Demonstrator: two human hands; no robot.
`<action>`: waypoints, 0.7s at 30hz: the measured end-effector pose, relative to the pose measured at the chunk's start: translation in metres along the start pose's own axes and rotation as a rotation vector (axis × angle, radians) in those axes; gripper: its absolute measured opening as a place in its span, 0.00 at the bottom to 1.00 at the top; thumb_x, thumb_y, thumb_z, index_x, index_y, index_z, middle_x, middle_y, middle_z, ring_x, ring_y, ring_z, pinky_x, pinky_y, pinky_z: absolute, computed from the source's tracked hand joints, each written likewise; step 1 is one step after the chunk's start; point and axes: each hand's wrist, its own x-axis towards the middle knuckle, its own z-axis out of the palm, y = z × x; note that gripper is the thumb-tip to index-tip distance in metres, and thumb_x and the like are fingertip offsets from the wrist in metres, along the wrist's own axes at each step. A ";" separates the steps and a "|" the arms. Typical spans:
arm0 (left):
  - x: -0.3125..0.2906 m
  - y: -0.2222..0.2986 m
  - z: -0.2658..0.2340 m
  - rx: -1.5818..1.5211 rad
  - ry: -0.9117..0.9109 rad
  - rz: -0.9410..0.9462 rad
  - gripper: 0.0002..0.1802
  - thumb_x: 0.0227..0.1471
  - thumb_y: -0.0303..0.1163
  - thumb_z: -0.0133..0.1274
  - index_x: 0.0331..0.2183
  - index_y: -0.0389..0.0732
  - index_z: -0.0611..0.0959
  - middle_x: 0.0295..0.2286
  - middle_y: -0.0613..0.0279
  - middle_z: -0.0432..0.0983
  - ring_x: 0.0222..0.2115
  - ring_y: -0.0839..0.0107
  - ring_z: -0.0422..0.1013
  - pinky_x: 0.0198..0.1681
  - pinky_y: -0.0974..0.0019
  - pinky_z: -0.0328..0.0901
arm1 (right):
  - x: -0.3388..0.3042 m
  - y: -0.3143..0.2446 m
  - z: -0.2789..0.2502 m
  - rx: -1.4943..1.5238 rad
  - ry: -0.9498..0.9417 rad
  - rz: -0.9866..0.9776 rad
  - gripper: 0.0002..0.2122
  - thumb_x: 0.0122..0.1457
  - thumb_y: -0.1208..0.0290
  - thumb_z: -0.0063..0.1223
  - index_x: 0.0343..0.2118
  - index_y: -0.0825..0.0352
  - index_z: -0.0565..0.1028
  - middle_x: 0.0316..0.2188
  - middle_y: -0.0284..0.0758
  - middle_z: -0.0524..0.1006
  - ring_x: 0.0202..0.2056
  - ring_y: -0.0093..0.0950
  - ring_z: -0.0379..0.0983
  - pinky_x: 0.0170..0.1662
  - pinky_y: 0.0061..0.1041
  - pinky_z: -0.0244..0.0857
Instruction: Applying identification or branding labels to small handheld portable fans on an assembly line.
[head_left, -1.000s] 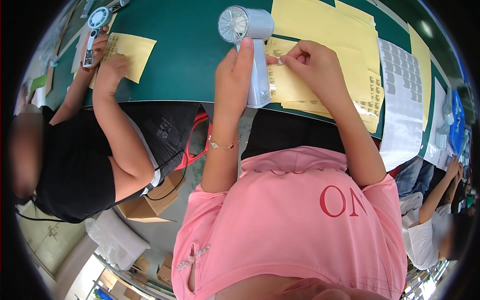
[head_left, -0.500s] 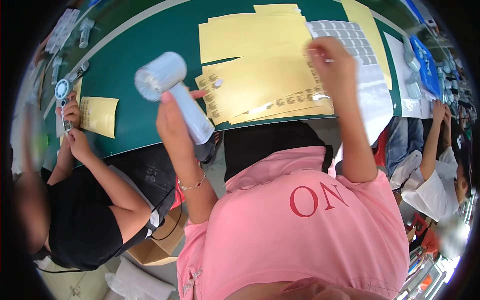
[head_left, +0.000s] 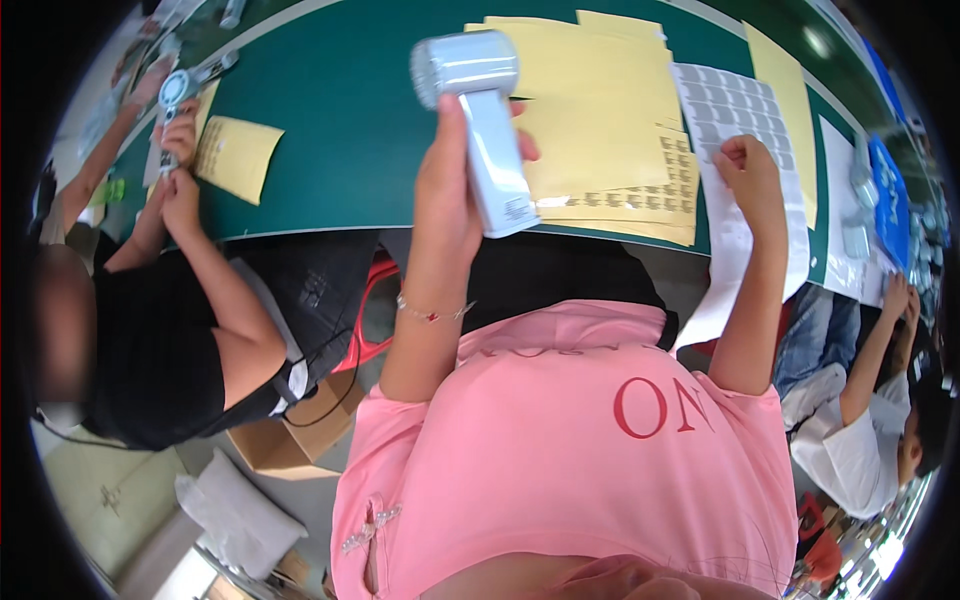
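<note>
My left hand (head_left: 450, 185) is wrapped round the handle of a light blue handheld fan (head_left: 497, 165) with a cylinder-shaped head, raised above the table's near edge. My right hand (head_left: 748, 178) is closed, fingertips pinched together, over a white sheet of grey stickers (head_left: 722, 98). Whatever its fingers may hold is too small to make out. Between my hands lies a stack of yellow sheets (head_left: 590, 110), several bearing rows of small dark-printed labels along their edges. The fan covers part of the stack's left side.
The green table (head_left: 330, 130) curves across the top. At left, a co-worker's hands (head_left: 180, 150) hold another fan (head_left: 175, 90) beside a small yellow sheet (head_left: 240, 155). On the right are a blue tray (head_left: 888, 195) and another co-worker's hands (head_left: 900, 297).
The view has shifted. My left hand has lifted the fan up and to the right, turning it more upright. My right hand has moved right, from the yellow stack's edge to over the sticker sheet.
</note>
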 end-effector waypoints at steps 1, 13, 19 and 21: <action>0.001 0.001 0.001 0.015 -0.015 -0.007 0.32 0.57 0.55 0.30 0.43 0.34 0.69 0.25 0.57 0.72 0.24 0.78 0.68 0.26 0.76 0.63 | -0.001 -0.003 -0.001 -0.015 -0.030 -0.006 0.06 0.48 0.78 0.53 0.30 0.71 0.71 0.22 0.36 0.70 0.24 0.25 0.67 0.30 0.23 0.64; 0.008 0.002 -0.008 -0.078 0.001 -0.180 0.28 0.54 0.53 0.40 0.39 0.35 0.71 0.23 0.61 0.71 0.25 0.75 0.69 0.27 0.71 0.65 | -0.020 -0.017 0.011 -0.143 0.201 -0.178 0.05 0.50 0.78 0.52 0.31 0.70 0.73 0.27 0.37 0.72 0.24 0.28 0.69 0.29 0.23 0.63; 0.015 0.017 -0.027 0.625 -0.125 -0.084 0.24 0.48 0.42 0.54 0.41 0.34 0.72 0.32 0.63 0.72 0.28 0.76 0.67 0.34 0.73 0.62 | -0.037 -0.023 0.006 0.228 0.168 -0.029 0.05 0.48 0.81 0.54 0.30 0.70 0.72 0.20 0.33 0.71 0.20 0.20 0.65 0.23 0.19 0.59; 0.014 0.021 -0.026 0.256 -0.164 -0.130 0.27 0.50 0.41 0.51 0.47 0.33 0.67 0.32 0.60 0.72 0.32 0.75 0.67 0.37 0.74 0.61 | -0.045 -0.030 -0.004 0.498 0.052 -0.004 0.04 0.49 0.81 0.54 0.29 0.70 0.73 0.20 0.31 0.71 0.19 0.17 0.63 0.22 0.16 0.57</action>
